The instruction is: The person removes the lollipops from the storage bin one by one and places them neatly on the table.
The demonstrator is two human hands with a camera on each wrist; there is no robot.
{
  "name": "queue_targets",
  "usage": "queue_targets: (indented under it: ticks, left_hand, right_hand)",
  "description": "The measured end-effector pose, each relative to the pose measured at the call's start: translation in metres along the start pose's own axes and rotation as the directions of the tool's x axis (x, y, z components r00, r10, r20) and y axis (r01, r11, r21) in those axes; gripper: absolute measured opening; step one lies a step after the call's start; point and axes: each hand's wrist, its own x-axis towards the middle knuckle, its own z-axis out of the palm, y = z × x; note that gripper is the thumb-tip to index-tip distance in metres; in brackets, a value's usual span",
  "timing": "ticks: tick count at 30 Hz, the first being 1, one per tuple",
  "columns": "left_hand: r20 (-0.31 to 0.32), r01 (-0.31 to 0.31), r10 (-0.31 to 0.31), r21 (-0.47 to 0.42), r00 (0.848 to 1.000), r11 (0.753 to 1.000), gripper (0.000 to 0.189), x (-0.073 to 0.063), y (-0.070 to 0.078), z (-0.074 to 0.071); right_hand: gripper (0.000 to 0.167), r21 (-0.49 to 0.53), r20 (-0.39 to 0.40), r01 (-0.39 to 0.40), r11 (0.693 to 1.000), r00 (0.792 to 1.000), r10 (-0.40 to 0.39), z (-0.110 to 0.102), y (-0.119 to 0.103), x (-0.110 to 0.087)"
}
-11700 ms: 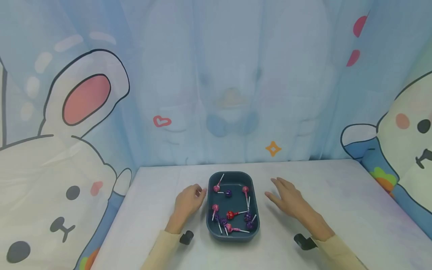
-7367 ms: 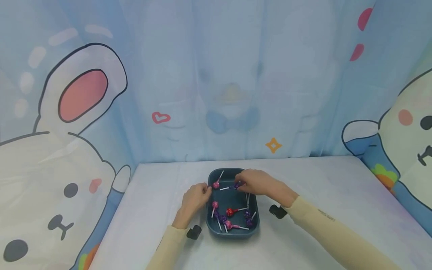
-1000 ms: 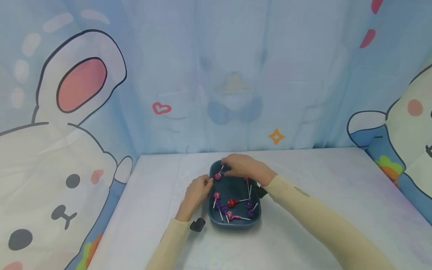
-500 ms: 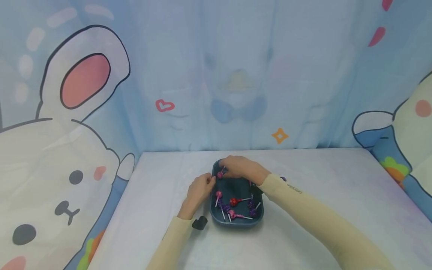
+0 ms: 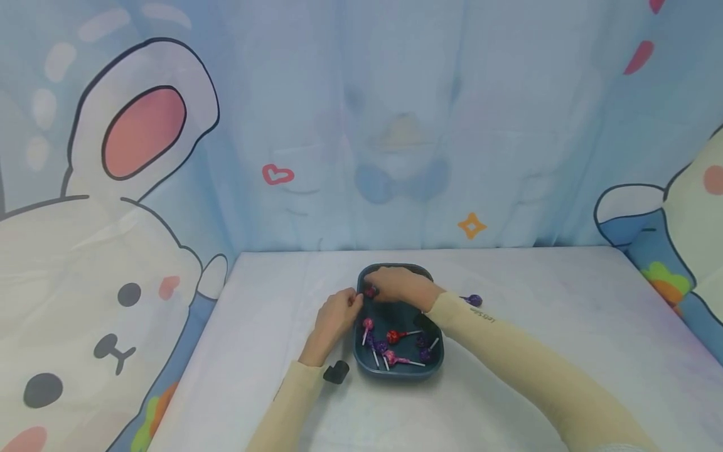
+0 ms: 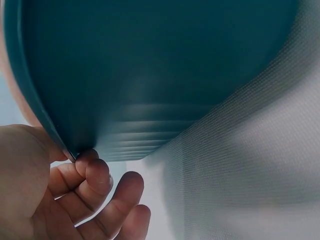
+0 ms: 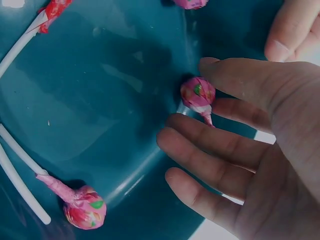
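My left hand (image 5: 336, 311) pinches the left rim of a dark teal tray (image 5: 398, 371); the left wrist view shows thumb and fingertips on that rim (image 6: 30, 80). My right hand (image 5: 398, 284) reaches into the tray's far left corner. In the right wrist view its thumb and fairly straight, spread fingers (image 7: 210, 160) surround a pink lollipop (image 7: 197, 92), thumb tip right at the candy. Nearer in the tray lie a red lollipop (image 5: 393, 337), pink lollipops (image 5: 390, 358) and purple lollipops (image 5: 381, 346). My right forearm hides the tray's right side.
One purple lollipop (image 5: 475, 301) lies on the white tabletop (image 5: 542, 295) right of the tray, partly behind the right sleeve (image 5: 508, 342). A blue cartoon curtain (image 5: 407, 207) stands behind the table. Black wrist cameras (image 5: 336, 372) sit near both wrists.
A purple lollipop has left the tray and lies on the table to its right. My right hand has moved lower and slightly left to the pink lollipop. The left hand keeps to the rim.
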Motion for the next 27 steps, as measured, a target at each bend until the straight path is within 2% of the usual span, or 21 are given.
queue_targets:
  ticks: [6, 11, 15, 21, 27]
  left_hand:
    - [0.001, 0.008, -0.008, 0.002, 1.0, 1.0, 0.029, 0.0016, 0.0, 0.0003]
    - [0.008, 0.014, -0.014, -0.005, 1.0, 1.0, 0.029, 0.0009, -0.0005, 0.0004]
    - [0.002, 0.006, -0.006, -0.009, 1.0, 1.0, 0.029, -0.0011, 0.0, -0.0004]
    - [-0.013, -0.01, 0.01, -0.007, 1.0, 1.0, 0.029, -0.0027, -0.0002, -0.0002]
    - [-0.009, -0.008, 0.008, -0.011, 1.0, 1.0, 0.029, -0.0022, 0.0012, -0.0007]
  right_hand:
    - [0.019, 0.022, 0.018, -0.014, 1.0, 1.0, 0.014, 0.0026, 0.0007, 0.0036]
    - [0.004, 0.051, 0.01, 0.002, 0.999, 1.0, -0.002, 0.0034, 0.0029, 0.0033]
    - [0.009, 0.059, 0.006, 0.007, 0.998, 1.0, -0.007, 0.005, 0.0018, 0.0015]
    - [0.013, 0.077, 0.028, -0.03, 0.997, 0.999, 0.028, 0.007, 0.0001, -0.0022]
    - [0.012, 0.035, 0.02, -0.027, 0.999, 0.999, 0.026, 0.0081, 0.0029, -0.0047]
